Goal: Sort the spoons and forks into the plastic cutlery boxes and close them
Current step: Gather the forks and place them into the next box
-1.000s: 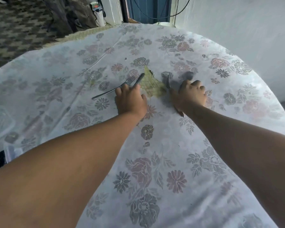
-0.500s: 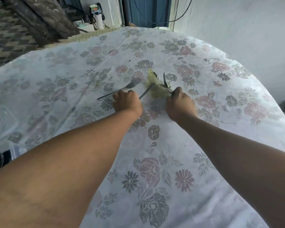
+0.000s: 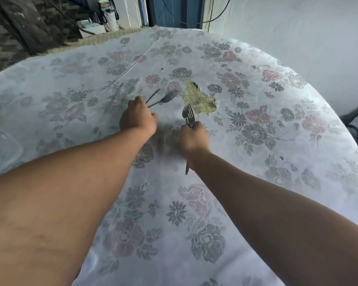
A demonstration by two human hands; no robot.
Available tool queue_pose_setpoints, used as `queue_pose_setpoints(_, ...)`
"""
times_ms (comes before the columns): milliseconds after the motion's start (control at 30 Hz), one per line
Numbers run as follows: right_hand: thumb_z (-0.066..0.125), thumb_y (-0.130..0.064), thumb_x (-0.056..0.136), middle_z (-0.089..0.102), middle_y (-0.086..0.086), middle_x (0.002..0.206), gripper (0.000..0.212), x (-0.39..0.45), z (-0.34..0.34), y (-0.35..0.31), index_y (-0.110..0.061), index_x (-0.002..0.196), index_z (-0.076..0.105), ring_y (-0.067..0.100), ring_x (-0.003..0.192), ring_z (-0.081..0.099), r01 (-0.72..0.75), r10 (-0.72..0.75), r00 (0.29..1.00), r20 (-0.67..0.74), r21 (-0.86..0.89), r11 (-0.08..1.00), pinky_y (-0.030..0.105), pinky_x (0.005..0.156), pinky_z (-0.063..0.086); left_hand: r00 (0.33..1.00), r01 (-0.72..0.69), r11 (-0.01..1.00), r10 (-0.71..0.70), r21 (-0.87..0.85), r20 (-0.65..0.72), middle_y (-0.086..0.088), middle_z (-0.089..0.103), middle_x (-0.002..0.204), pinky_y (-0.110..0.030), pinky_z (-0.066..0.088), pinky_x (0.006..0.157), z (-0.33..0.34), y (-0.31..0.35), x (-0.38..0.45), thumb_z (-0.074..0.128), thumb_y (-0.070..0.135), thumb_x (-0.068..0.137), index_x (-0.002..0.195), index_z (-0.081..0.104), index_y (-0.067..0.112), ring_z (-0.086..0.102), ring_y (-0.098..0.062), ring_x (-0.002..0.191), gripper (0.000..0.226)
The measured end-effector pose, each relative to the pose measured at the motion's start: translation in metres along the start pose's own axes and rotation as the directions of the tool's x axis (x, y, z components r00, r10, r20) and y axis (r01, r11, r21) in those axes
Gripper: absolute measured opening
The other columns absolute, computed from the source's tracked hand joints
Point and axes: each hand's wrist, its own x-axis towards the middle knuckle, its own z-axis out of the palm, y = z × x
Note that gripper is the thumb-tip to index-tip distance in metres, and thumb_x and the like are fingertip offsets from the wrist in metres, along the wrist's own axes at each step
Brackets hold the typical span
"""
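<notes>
My left hand (image 3: 137,118) grips two pieces of metal cutlery over the middle of the table: a fork (image 3: 167,97) with its tines pointing up and right, and a thin handle (image 3: 152,95) beside it whose other end is hidden. My right hand (image 3: 193,138) holds forks (image 3: 188,116) upright in its fist, tines pointing away from me, with a handle end sticking out below the wrist. At the far left edge lies a clear plastic box (image 3: 2,149), faint and blurred.
The round table (image 3: 194,213) wears a white floral cloth with a torn hole (image 3: 198,98) showing woven mat just beyond my hands. A white wall stands close on the right. Bags and clutter (image 3: 108,17) sit on the floor past the far edge.
Both hands have lifted cutlery off the cloth and drawn back toward me. The fork that lay left of my left hand is now in its grip. The camera view shifted slightly.
</notes>
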Motion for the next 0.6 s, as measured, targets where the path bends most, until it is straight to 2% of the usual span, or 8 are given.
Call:
queue_pose_setpoints(100,0.04,-0.026,0.089,0.062,0.009,0.103,0.034,-0.002,0.003,0.002,-0.014,0.118,0.053,0.039,0.103,0.065,-0.044,0.045,0.999,-0.03,0.053,0.998,0.053,0.087,0.055,1.0,-0.028,0.994,0.027,0.107,0.011,-0.017,0.043,0.137,-0.045,0.048,0.078,0.007,-0.018,0.006,0.052,0.017,0.101,0.128,0.056,0.009,0.062,-0.043,0.103,0.029)
queue_pose_setpoints(267,0.041,-0.022,0.097,0.056,0.002,0.094,0.029,-0.003,0.002,0.004,-0.012,0.121,0.053,0.032,0.096,0.061,-0.022,0.022,0.998,-0.062,-0.002,1.0,0.045,0.085,0.054,0.995,-0.1,0.988,0.101,0.114,-0.002,-0.018,0.058,0.12,-0.045,0.05,0.078,0.014,-0.023,0.007,0.047,0.008,0.1,0.118,0.063,0.006,0.062,-0.041,0.104,0.025)
queue_pose_setpoints(333,0.041,-0.022,0.096,0.056,0.003,0.092,0.027,-0.006,0.004,0.007,-0.012,0.117,0.054,0.031,0.093,0.061,-0.015,0.014,0.996,-0.084,-0.014,1.0,0.045,0.085,0.053,0.994,-0.101,0.991,0.103,0.092,-0.021,-0.017,0.062,0.118,-0.044,0.05,0.076,0.011,-0.025,0.007,0.052,0.008,0.097,0.115,0.065,0.007,0.063,-0.04,0.103,0.022)
queue_pose_setpoints(467,0.04,-0.024,0.096,0.059,0.006,0.094,0.024,-0.007,0.006,0.011,-0.014,0.114,0.053,0.033,0.094,0.063,0.023,-0.027,0.996,-0.086,-0.046,0.999,0.048,0.084,0.054,0.989,-0.139,0.99,0.141,0.033,-0.049,-0.014,0.055,0.13,-0.044,0.051,0.08,0.007,-0.03,0.008,0.064,0.019,0.095,0.122,0.065,0.012,0.062,-0.039,0.103,0.028)
queue_pose_setpoints(600,0.04,-0.024,0.097,0.061,0.007,0.1,0.027,-0.001,0.004,0.01,-0.013,0.119,0.053,0.033,0.099,0.062,0.023,-0.029,0.996,-0.08,-0.07,0.997,0.046,0.088,0.055,0.977,-0.205,0.976,0.208,0.072,-0.038,-0.015,0.07,0.099,-0.035,0.044,0.066,0.01,-0.025,0.012,0.063,0.02,0.096,0.098,0.073,0.012,0.06,-0.034,0.08,0.013)
